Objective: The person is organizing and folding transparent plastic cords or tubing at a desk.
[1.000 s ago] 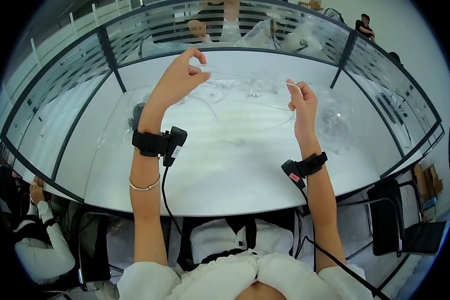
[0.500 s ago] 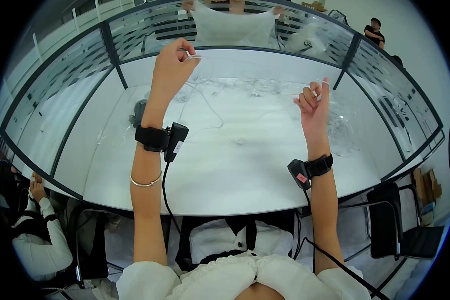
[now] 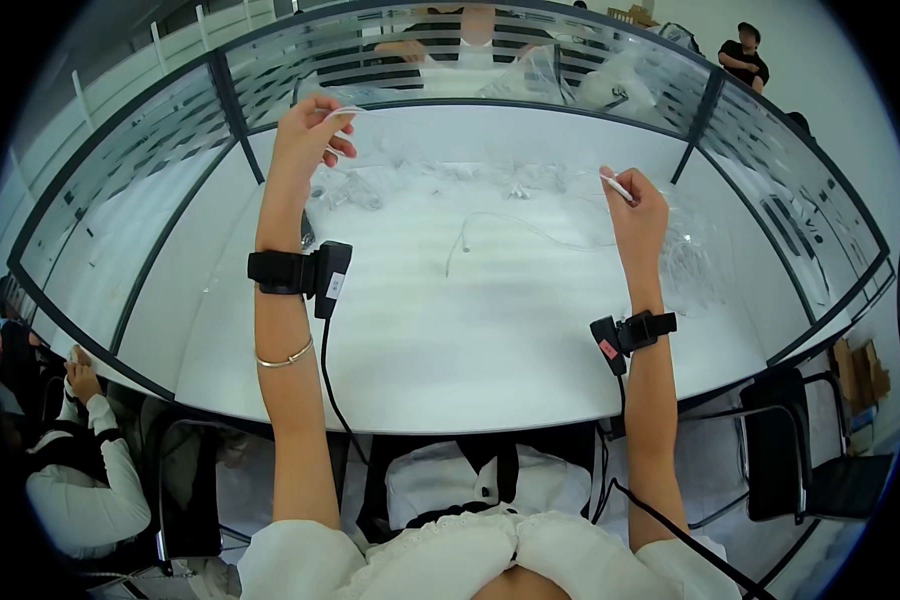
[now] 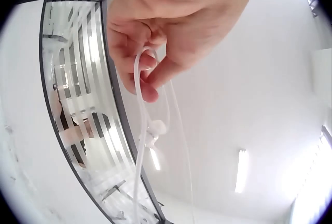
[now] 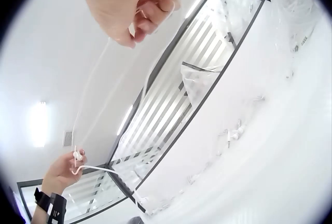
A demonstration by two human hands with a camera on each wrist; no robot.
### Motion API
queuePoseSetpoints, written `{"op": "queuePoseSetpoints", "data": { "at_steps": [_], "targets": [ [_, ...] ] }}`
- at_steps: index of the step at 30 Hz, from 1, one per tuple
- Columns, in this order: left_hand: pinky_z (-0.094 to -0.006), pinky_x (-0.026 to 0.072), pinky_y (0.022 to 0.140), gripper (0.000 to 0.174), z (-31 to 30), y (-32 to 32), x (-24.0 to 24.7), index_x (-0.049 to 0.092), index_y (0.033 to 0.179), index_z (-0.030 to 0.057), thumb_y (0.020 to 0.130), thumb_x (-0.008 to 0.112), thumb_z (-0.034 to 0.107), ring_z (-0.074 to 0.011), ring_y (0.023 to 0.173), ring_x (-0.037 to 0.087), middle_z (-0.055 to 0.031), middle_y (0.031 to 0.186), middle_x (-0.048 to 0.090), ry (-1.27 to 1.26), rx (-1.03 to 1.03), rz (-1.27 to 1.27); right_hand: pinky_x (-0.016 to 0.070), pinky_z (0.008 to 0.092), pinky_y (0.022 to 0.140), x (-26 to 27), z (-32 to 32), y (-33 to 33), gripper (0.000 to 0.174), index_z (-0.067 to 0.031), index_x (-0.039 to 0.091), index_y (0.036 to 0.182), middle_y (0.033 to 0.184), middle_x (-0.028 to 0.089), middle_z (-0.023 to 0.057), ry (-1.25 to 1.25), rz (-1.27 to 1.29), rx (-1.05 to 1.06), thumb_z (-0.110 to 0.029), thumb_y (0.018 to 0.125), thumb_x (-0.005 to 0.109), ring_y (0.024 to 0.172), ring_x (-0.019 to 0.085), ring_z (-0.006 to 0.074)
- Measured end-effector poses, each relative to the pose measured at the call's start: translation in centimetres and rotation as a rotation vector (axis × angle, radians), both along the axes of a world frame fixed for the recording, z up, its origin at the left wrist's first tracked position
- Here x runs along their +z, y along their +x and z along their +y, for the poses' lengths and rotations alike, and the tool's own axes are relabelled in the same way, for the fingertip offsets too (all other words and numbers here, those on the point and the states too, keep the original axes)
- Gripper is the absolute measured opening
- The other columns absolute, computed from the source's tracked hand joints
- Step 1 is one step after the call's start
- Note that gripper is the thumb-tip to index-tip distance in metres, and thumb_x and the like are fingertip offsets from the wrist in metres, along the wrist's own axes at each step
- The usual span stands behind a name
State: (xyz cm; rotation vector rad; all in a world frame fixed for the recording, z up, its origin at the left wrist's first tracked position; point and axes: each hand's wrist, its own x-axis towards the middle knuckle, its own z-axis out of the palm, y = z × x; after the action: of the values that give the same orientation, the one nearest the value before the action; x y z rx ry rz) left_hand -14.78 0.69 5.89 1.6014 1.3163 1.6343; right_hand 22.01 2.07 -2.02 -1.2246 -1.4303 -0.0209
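Note:
Both hands hold white wired earphones up over the far half of the table. With thumb and fingers, my left hand [image 3: 303, 142] pinches a looped stretch of the white cable [image 4: 138, 81]. A white earbud [image 4: 157, 127] hangs just below those fingertips in the left wrist view. On the other side, my right hand [image 3: 640, 215] grips the cable, and a short white end piece [image 3: 618, 186] sticks out between its thumb and fingers. Thin strands span the gap between the hands in the right wrist view. A length of thin cord [image 3: 540, 228] trails toward the right hand.
Several tangled white cords and clear wrappings [image 3: 355, 188] lie along the table's [image 3: 470, 350] back edge. A clear bag of coiled cable [image 3: 688, 265] sits at the right. A glass-topped partition [image 3: 530, 104] encloses the table, with another person behind it. An office chair [image 3: 770, 440] stands at the right.
My hands have drawn farther apart, the left moving leftward and the right rightward. My right fingers, one raised half a second ago, have closed together on the white end piece.

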Motion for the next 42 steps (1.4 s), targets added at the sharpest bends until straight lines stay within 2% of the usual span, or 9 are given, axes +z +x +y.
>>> {"op": "queuePoseSetpoints", "data": {
  "at_steps": [9, 12, 18, 22, 26, 31, 35, 39, 42],
  "targets": [
    [-0.0201, 0.0276, 0.042, 0.019, 0.0, 0.1, -0.1, 0.059, 0.088, 0.0068, 0.077, 0.07, 0.018, -0.0073, 0.049, 0.055, -0.0024, 0.067, 0.06, 0.009, 0.027, 0.115, 0.0374, 0.0298, 0.055, -0.3, 0.3, 0.9, 0.029, -0.0044, 0.063, 0.077, 0.063, 0.059, 0.0077, -0.137, 0.05, 0.057, -0.031, 0.087, 0.059, 0.055, 0.051, 0.0175],
    [-0.0207, 0.0278, 0.042, 0.015, -0.1, 0.3, -0.4, 0.058, 0.088, 0.0061, 0.082, 0.064, 0.019, -0.0068, 0.046, 0.049, -0.0031, 0.065, 0.06, -0.038, 0.06, 0.224, 0.0382, 0.0297, 0.055, -1.0, 0.9, 1.0, 0.032, -0.0048, 0.063, 0.077, 0.064, 0.059, 0.0079, -0.092, -0.031, 0.07, -0.033, 0.089, 0.055, 0.056, 0.05, 0.0177],
    [-0.0215, 0.0301, 0.043, 0.018, 0.2, 1.5, -0.9, 0.058, 0.088, 0.0041, 0.089, 0.047, 0.018, -0.0063, 0.043, 0.039, -0.0072, 0.063, 0.059, -0.267, -0.213, 0.165, 0.0401, 0.0317, 0.057, -1.5, -0.2, -1.6, 0.027, -0.0063, 0.064, 0.08, 0.064, 0.059, 0.0039, -0.464, -0.161, 0.427, -0.031, 0.088, 0.055, 0.056, 0.051, 0.0161],
    [-0.0206, 0.0302, 0.044, 0.022, 0.3, 1.6, -1.1, 0.06, 0.095, 0.0024, 0.079, 0.049, 0.014, -0.0058, 0.045, 0.039, -0.0033, 0.065, 0.056, -0.287, -0.249, 0.325, 0.0414, 0.0298, 0.057, -0.3, -1.7, -2.7, 0.024, -0.0068, 0.067, 0.083, 0.066, 0.06, 0.0037, -0.49, -0.136, 0.44, -0.027, 0.087, 0.054, 0.056, 0.05, 0.0136],
    [-0.0208, 0.035, 0.052, 0.026, 0.3, -0.2, -1.2, 0.061, 0.1, 0.007, 0.077, 0.053, 0.014, -0.006, 0.06, 0.047, -0.001, 0.074, 0.059, -0.279, -0.205, 0.512, 0.0376, 0.0245, 0.053, -2.0, 1.4, -0.7, 0.022, -0.0004, 0.065, 0.082, 0.063, 0.057, 0.0007, -0.287, 0.15, 0.569, -0.02, 0.085, 0.058, 0.056, 0.047, 0.0077],
    [-0.0218, 0.037, 0.062, 0.042, 0.0, -2.9, -2.3, 0.059, 0.118, 0.0162, 0.076, 0.059, 0.021, -0.0061, 0.079, 0.049, 0.0026, 0.089, 0.058, -0.215, -0.082, 0.432, 0.018, 0.0217, 0.044, -0.1, 0.1, -0.6, 0.029, -0.0051, 0.058, 0.068, 0.051, 0.035, -0.0076, -0.314, 0.4, 0.535, -0.025, 0.089, 0.059, 0.047, 0.027, 0.0007],
    [-0.0192, 0.0303, 0.057, 0.049, -2.3, -3.5, -1.4, 0.057, 0.123, 0.0185, 0.078, 0.06, 0.037, -0.0042, 0.071, 0.042, 0.0059, 0.084, 0.053, -0.387, -0.319, 0.668, 0.0123, 0.0222, 0.042, -0.3, 0.8, 0.7, 0.028, -0.01, 0.053, 0.07, 0.054, 0.031, -0.0104, -0.296, 0.51, 0.445, -0.029, 0.089, 0.061, 0.045, 0.021, 0.0006],
    [-0.019, 0.0223, 0.047, 0.041, -1.3, -6.9, -2.1, 0.064, 0.113, 0.0096, 0.081, 0.061, 0.035, -0.0032, 0.054, 0.033, 0.0063, 0.075, 0.055, -0.435, -0.523, 0.379, 0.0136, 0.022, 0.042, -0.8, 1.6, 3.6, 0.029, -0.0105, 0.053, 0.071, 0.055, 0.033, -0.0104, -0.172, 0.819, 0.471, -0.032, 0.086, 0.065, 0.045, 0.024, 0.0008],
    [-0.0197, 0.023, 0.049, 0.03, -2.7, -6.6, -1.9, 0.068, 0.101, 0.0091, 0.083, 0.062, 0.032, -0.0028, 0.054, 0.031, 0.0054, 0.075, 0.057, -0.42, -0.271, 0.616, 0.0138, 0.0225, 0.041, -1.2, 2.3, 6.3, 0.027, -0.0113, 0.052, 0.072, 0.055, 0.031, -0.0096, -0.082, 1.031, 0.506, -0.03, 0.088, 0.062, 0.044, 0.023, 0.0023]
  ]
}}
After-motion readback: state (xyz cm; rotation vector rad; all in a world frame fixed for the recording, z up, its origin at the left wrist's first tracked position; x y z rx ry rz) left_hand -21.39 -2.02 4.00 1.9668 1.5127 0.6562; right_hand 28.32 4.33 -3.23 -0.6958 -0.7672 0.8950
